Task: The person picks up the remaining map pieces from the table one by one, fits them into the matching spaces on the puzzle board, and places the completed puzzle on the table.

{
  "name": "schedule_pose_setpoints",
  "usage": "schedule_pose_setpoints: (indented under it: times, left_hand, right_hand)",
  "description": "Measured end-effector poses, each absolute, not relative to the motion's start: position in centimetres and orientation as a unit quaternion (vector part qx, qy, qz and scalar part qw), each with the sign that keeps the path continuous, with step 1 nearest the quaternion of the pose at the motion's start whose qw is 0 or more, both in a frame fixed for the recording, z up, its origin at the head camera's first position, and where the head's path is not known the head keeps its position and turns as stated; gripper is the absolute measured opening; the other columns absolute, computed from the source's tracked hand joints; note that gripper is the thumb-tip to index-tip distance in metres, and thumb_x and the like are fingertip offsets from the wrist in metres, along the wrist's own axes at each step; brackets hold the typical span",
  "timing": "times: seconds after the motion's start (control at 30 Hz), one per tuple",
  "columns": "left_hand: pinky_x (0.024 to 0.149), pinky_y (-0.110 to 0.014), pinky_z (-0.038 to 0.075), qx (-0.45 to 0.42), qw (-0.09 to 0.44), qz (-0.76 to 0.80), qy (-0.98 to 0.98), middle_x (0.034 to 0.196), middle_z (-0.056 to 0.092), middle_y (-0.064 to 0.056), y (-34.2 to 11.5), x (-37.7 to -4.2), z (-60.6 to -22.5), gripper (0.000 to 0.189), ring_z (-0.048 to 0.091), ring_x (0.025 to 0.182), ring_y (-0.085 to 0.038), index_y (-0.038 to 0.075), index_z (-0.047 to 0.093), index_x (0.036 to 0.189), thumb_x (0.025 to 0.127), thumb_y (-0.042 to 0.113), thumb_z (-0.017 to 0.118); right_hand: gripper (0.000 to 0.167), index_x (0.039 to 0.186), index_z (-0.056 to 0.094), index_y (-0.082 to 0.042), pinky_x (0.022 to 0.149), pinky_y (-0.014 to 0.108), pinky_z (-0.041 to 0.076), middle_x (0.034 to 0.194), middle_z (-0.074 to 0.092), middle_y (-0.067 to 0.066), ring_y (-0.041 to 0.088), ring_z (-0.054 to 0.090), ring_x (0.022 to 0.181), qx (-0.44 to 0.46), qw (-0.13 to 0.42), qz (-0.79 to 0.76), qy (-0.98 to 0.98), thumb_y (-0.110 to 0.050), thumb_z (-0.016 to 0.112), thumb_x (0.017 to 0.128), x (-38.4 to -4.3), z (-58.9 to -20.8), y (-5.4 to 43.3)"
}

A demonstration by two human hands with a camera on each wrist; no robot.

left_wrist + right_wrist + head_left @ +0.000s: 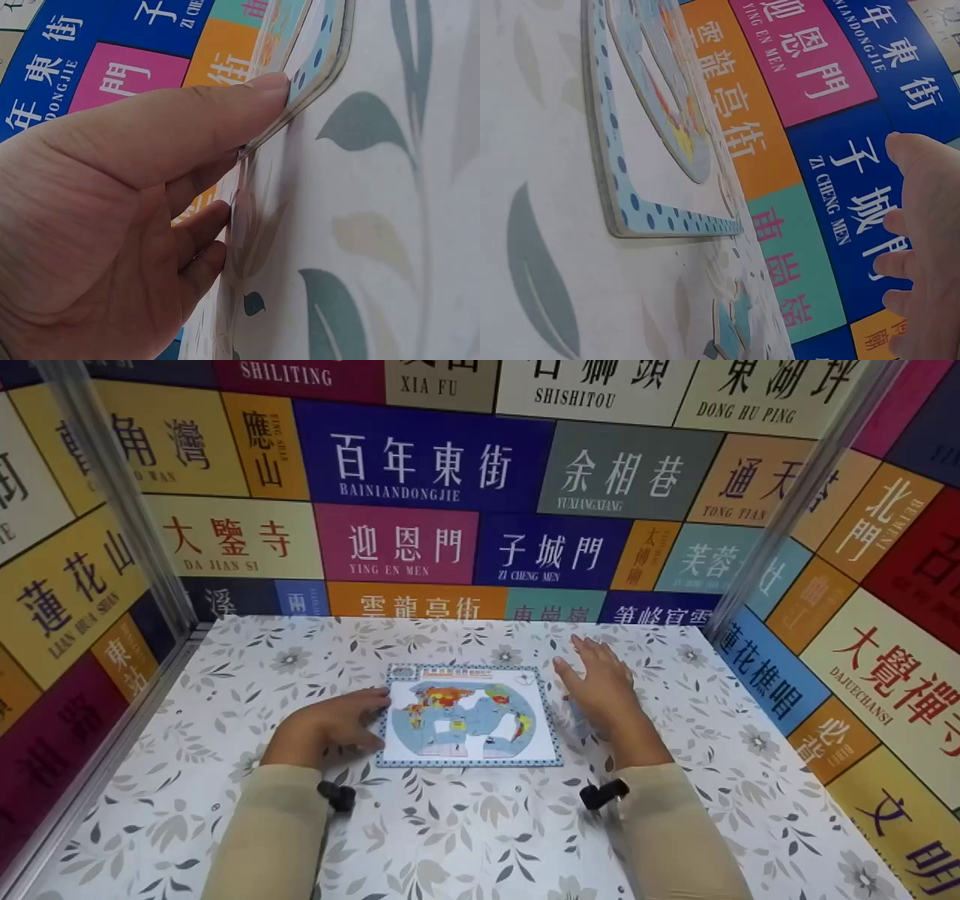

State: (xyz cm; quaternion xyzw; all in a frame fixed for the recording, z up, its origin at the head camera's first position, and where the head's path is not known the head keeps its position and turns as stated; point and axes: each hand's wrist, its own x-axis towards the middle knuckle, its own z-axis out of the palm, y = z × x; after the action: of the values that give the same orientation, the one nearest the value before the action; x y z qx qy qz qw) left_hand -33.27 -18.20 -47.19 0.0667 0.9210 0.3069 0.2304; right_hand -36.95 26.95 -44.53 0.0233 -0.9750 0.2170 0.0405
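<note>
A world map jigsaw puzzle (469, 763) in a tray with a blue dotted border lies flat on the table. White gaps show among its map pieces. My left hand (334, 720) is at the tray's left side; in the left wrist view its thumb (251, 109) touches the tray's edge, with the other fingers low beside it. Right of the tray, my right hand (604, 686) is raised above the table with loosely spread fingers and nothing seen in them. A few loose blue puzzle pieces (731, 326) lie on the table beyond the tray's corner, mostly hidden by that hand in the head view.
A white cloth with grey leaves and flowers covers the table (465, 840). Colourful panels (424, 457) with Chinese lettering rise at the back and both sides. Transparent corner strips (120, 495) stand at the table's rear corners.
</note>
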Motion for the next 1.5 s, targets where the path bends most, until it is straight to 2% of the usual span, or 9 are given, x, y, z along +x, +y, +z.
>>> schedule_pose_setpoints:
  times: [0.3, 0.43, 0.63, 0.87, 1.1, 1.2, 1.3, 1.4, 1.5]
  left_hand:
    - [0.136, -0.067, 0.013, 0.040, 0.242, 0.309, 0.919, 0.179, 0.020, 0.018, -18.1, -33.5, -47.3, 0.091, 0.010, 0.171, -0.031, 0.047, 0.044, 0.161, 0.084, 0.036, 0.091]
    - [0.136, -0.066, 0.012, 0.033, 0.245, 0.311, 0.918, 0.179, 0.020, 0.021, -18.2, -33.7, -47.4, 0.091, 0.009, 0.171, -0.029, 0.050, 0.043, 0.160, 0.084, 0.035, 0.091]
    - [0.136, -0.066, 0.012, 0.038, 0.250, 0.312, 0.916, 0.180, 0.018, 0.020, -18.2, -33.8, -47.5, 0.092, 0.008, 0.171, -0.031, 0.048, 0.042, 0.161, 0.085, 0.035, 0.090]
    - [0.136, -0.066, 0.013, 0.040, 0.248, 0.313, 0.916, 0.179, 0.019, 0.020, -18.2, -33.9, -47.6, 0.091, 0.010, 0.171, -0.031, 0.048, 0.044, 0.161, 0.084, 0.037, 0.091]
    - [0.137, -0.065, 0.012, 0.067, 0.235, 0.302, 0.921, 0.180, 0.020, 0.017, -18.4, -33.7, -47.6, 0.091, 0.010, 0.171, -0.031, 0.040, 0.044, 0.163, 0.085, 0.037, 0.090]
    - [0.136, -0.065, 0.013, 0.068, 0.237, 0.302, 0.921, 0.180, 0.019, 0.016, -18.4, -33.7, -47.4, 0.092, 0.011, 0.170, -0.032, 0.040, 0.043, 0.164, 0.085, 0.038, 0.090]
    - [0.136, -0.065, 0.012, 0.064, 0.240, 0.303, 0.920, 0.180, 0.019, 0.017, -18.4, -33.7, -47.4, 0.092, 0.011, 0.170, -0.031, 0.041, 0.043, 0.163, 0.085, 0.038, 0.090]
    - [0.136, -0.065, 0.012, 0.064, 0.240, 0.304, 0.920, 0.180, 0.019, 0.018, -18.4, -33.7, -47.4, 0.092, 0.011, 0.170, -0.031, 0.042, 0.043, 0.163, 0.084, 0.038, 0.091]
    - [0.137, -0.064, 0.012, 0.062, 0.242, 0.308, 0.918, 0.179, 0.019, 0.019, -18.4, -33.7, -47.4, 0.093, 0.011, 0.171, -0.030, 0.042, 0.044, 0.162, 0.083, 0.037, 0.091]
  right_hand:
    - [0.095, 0.174, 0.016, -0.026, 0.131, 0.076, 0.010, 0.181, 0.017, 0.013, 0.045, 0.010, 0.168, 0.007, 0.023, 0.216, -0.976, -0.085, 0.030, 0.100, -37.0, -44.7, 30.3]
    - [0.094, 0.174, 0.015, -0.029, 0.131, 0.076, 0.013, 0.181, 0.017, 0.014, 0.047, 0.013, 0.167, -0.005, 0.010, 0.220, -0.975, -0.084, 0.032, 0.100, -36.9, -44.8, 31.5]
    - [0.095, 0.174, 0.012, -0.034, 0.131, 0.076, 0.014, 0.181, 0.014, 0.016, 0.049, 0.011, 0.166, -0.017, -0.029, 0.226, -0.974, -0.087, 0.034, 0.098, -36.8, -44.8, 32.7]
    - [0.103, 0.174, 0.013, -0.028, 0.130, 0.077, 0.015, 0.181, 0.009, 0.020, 0.051, 0.008, 0.166, -0.029, -0.050, 0.237, -0.970, -0.091, 0.034, 0.094, -36.5, -44.6, 34.6]
    - [0.103, 0.173, 0.018, -0.022, 0.130, 0.075, 0.016, 0.180, 0.012, 0.022, 0.051, 0.010, 0.166, -0.026, -0.054, 0.257, -0.965, -0.086, 0.044, 0.096, -36.5, -45.0, 35.4]
    - [0.100, 0.173, 0.021, -0.020, 0.131, 0.073, 0.020, 0.179, 0.019, 0.021, 0.050, 0.015, 0.165, -0.023, -0.062, 0.268, -0.961, -0.080, 0.051, 0.098, -36.6, -45.5, 35.6]
    - [0.089, 0.171, 0.027, -0.018, 0.129, 0.071, 0.029, 0.176, 0.028, 0.020, 0.049, 0.027, 0.161, -0.016, -0.072, 0.281, -0.957, -0.067, 0.057, 0.103, -36.6, -45.9, 36.0]
    - [0.078, 0.169, 0.032, -0.016, 0.125, 0.069, 0.036, 0.172, 0.037, 0.019, 0.047, 0.038, 0.156, -0.009, -0.079, 0.294, -0.952, -0.052, 0.061, 0.106, -36.8, -46.4, 36.4]
    - [0.071, 0.168, 0.035, -0.012, 0.125, 0.067, 0.038, 0.168, 0.041, 0.021, 0.047, 0.042, 0.154, -0.006, -0.083, 0.304, -0.949, -0.041, 0.061, 0.107, -36.9, -46.8, 37.0]
